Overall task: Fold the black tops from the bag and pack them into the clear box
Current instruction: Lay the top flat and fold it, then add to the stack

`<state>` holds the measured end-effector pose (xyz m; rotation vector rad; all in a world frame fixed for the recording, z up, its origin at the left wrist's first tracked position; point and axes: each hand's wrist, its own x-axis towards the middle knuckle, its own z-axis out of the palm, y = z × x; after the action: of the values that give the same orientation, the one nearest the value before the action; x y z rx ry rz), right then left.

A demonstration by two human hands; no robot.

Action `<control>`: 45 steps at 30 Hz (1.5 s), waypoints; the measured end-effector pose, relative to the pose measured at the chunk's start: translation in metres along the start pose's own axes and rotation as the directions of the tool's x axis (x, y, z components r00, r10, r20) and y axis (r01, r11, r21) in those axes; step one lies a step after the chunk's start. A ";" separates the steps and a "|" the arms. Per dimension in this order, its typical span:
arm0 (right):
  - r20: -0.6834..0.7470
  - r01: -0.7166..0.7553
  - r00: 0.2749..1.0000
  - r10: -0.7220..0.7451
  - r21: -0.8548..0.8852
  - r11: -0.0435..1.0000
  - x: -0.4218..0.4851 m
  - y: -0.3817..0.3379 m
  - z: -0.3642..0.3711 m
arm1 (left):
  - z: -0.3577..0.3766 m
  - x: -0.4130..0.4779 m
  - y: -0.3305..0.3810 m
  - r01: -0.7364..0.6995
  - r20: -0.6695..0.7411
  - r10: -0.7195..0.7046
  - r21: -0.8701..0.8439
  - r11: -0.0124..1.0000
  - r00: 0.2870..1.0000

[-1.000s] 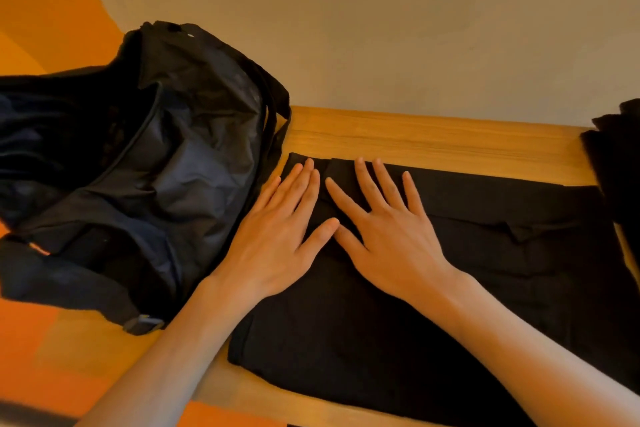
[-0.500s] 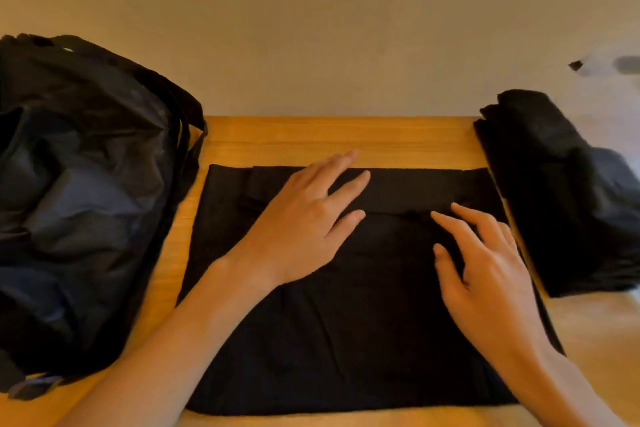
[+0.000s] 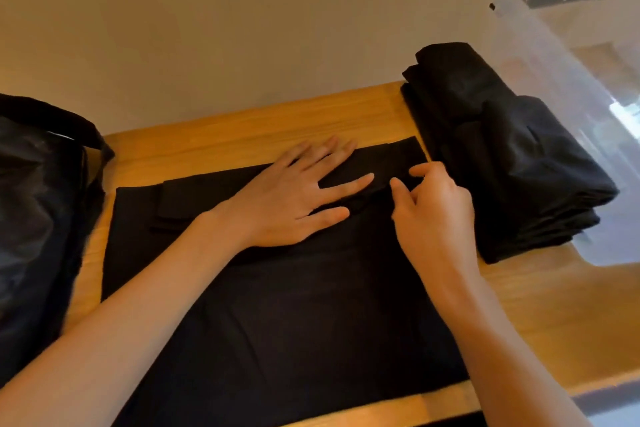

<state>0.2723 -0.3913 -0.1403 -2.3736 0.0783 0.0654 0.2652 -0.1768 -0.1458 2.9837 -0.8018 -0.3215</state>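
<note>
**Both hands on the black top, working its far fold**

A black top [image 3: 277,315] lies spread flat across the middle of the wooden table [image 3: 242,135]. It reaches from close to the near edge to a short way from the far edge. A strip along its far side is folded back over the rest.

The left hand [image 3: 298,198] lies flat on that folded strip, palm down. Its fingers are straight and spread, pointing toward the far right corner, and it grips nothing.

The right hand [image 3: 433,215] sits just beside the left, toward the right edge, with its fingers curled. Its thumb and forefinger meet on the edge of the folded strip and pinch the cloth there.

A stack of folded black tops [image 3: 512,163] stands at the far right corner, just beside the flat top's far right corner. The clear box [image 3: 588,87] stands just beyond the stack at the right edge. What it holds cannot be made out through its blurred wall.

The black bag [image 3: 38,218] slumps at the left edge, its side near the flat top. A plain pale wall [image 3: 242,28] rises behind the far edge.
</note>
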 end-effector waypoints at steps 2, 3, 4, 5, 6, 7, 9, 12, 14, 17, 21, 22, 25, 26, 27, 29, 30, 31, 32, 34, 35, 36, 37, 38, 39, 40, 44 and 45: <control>0.017 -0.028 0.999 0.028 0.025 0.999 0.004 0.001 0.001 | 0.001 -0.001 0.000 -0.016 -0.022 0.017 0.023 1.000 1.000; 0.027 -0.040 0.999 0.039 0.034 0.999 0.006 0.001 0.001 | 0.000 0.000 -0.001 -0.028 -0.020 0.028 0.003 1.000 0.999; 0.038 -0.052 0.998 0.051 0.046 0.998 0.007 0.001 0.000 | -0.002 0.001 -0.001 -0.044 -0.016 0.043 -0.025 0.999 0.999; 0.049 -0.062 0.997 0.059 0.060 0.996 0.007 0.001 0.000 | -0.003 0.002 -0.002 -0.063 -0.017 0.062 -0.039 0.997 0.998; 0.054 -0.060 0.997 0.056 0.073 0.996 0.007 0.002 -0.001 | -0.004 0.002 -0.002 -0.083 -0.025 0.083 -0.031 0.996 0.996; 0.051 -0.048 0.998 0.044 0.081 0.996 0.007 0.002 -0.001 | -0.003 0.003 -0.002 -0.100 -0.032 0.099 -0.008 0.995 0.995; 0.045 -0.030 0.999 0.026 0.080 0.996 0.008 0.003 -0.001 | -0.002 0.004 -0.001 -0.114 -0.027 0.115 0.034 0.993 0.993; 0.009 0.014 1.000 -0.014 0.064 0.998 0.008 0.003 -0.005 | -0.001 0.005 -0.001 -0.109 -0.006 0.110 0.085 0.990 0.994; -0.080 0.133 0.988 -0.130 0.040 0.990 0.004 0.001 -0.010 | -0.002 0.005 0.000 -0.106 0.005 0.106 0.102 0.989 0.994; -0.008 0.393 0.918 -0.396 -0.111 0.913 -0.001 0.001 -0.005 | -0.002 0.006 0.000 -0.088 0.023 0.086 0.106 0.990 0.996; 0.360 0.427 0.885 -0.295 -0.373 0.824 0.004 0.011 0.001 | -0.005 0.006 0.002 -0.071 0.035 0.066 0.146 0.987 0.997; 0.373 0.405 0.891 -0.259 -0.394 0.825 0.005 0.012 0.001 | -0.005 0.004 0.003 -0.081 0.034 0.077 0.162 0.983 0.996; 0.361 0.385 0.902 -0.237 -0.420 0.822 0.004 0.012 0.001 | -0.004 -0.008 0.011 -0.121 0.015 0.120 0.177 0.977 0.993; 0.361 0.384 0.903 -0.234 -0.432 0.816 0.005 0.012 0.001 | -0.003 -0.012 0.015 -0.132 0.014 0.131 0.167 0.977 0.991; 0.366 0.382 0.902 -0.227 -0.435 0.815 0.006 0.012 0.001 | -0.002 -0.015 0.019 -0.143 0.020 0.142 0.152 0.978 0.990; 0.390 0.372 0.899 -0.202 -0.431 0.822 0.007 0.012 0.001 | -0.002 -0.024 0.025 -0.148 0.046 0.144 0.116 0.982 0.989; 0.395 0.367 0.898 -0.194 -0.429 0.825 0.006 0.012 0.001 | -0.002 -0.030 0.027 -0.138 0.053 0.133 0.090 0.986 0.990; 0.398 0.368 0.896 -0.194 -0.424 0.828 0.007 0.011 0.000 | -0.002 -0.038 0.028 -0.123 0.044 0.120 0.065 0.990 0.992; 0.398 0.372 0.894 -0.205 -0.404 0.835 0.007 0.011 -0.002 | -0.003 -0.048 0.027 -0.107 0.023 0.106 0.044 0.993 0.994; 0.364 0.397 0.887 -0.285 -0.285 0.872 0.007 0.009 -0.007 | -0.002 -0.071 0.022 -0.029 -0.046 0.030 0.016 0.999 0.998; 0.327 0.421 0.880 -0.345 -0.201 0.884 0.007 0.007 -0.010 | 0.000 -0.083 0.018 0.052 -0.077 -0.051 0.008 0.999 0.996; 0.303 0.453 0.865 -0.400 -0.129 0.882 0.006 0.004 -0.012 | 0.003 -0.096 0.013 0.160 -0.095 -0.159 0.000 0.987 0.983; 0.308 0.491 0.841 -0.445 -0.089 0.867 0.004 0.001 -0.012 | 0.007 -0.108 0.011 0.281 -0.096 -0.281 -0.015 0.960 0.955; 0.345 0.527 0.813 -0.469 -0.091 0.845 0.002 -0.002 -0.010 | 0.011 -0.119 0.010 0.385 -0.088 -0.386 -0.036 0.922 0.918; 0.408 0.558 0.785 -0.467 -0.136 0.819 -0.001 -0.004 -0.007 | 0.017 -0.129 0.011 0.457 -0.076 -0.460 -0.056 0.888 0.885; 0.471 0.584 0.762 -0.444 -0.206 0.785 -0.003 -0.003 -0.001 | 0.023 -0.138 0.013 0.501 -0.068 -0.505 -0.072 0.863 0.860; 0.543 0.601 0.766 -0.344 -0.416 0.683 -0.008 0.004 0.008 | 0.032 -0.162 0.025 0.565 -0.044 -0.573 -0.118 0.816 0.818; 0.534 0.579 0.782 -0.321 -0.433 0.690 -0.009 0.001 0.006 | 0.032 -0.165 0.028 0.578 -0.044 -0.586 -0.120 0.807 0.809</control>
<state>0.2633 -0.3876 -0.1448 -2.8453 -0.8846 0.4091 0.1050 -0.1176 -0.1438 3.0397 0.1688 -0.2415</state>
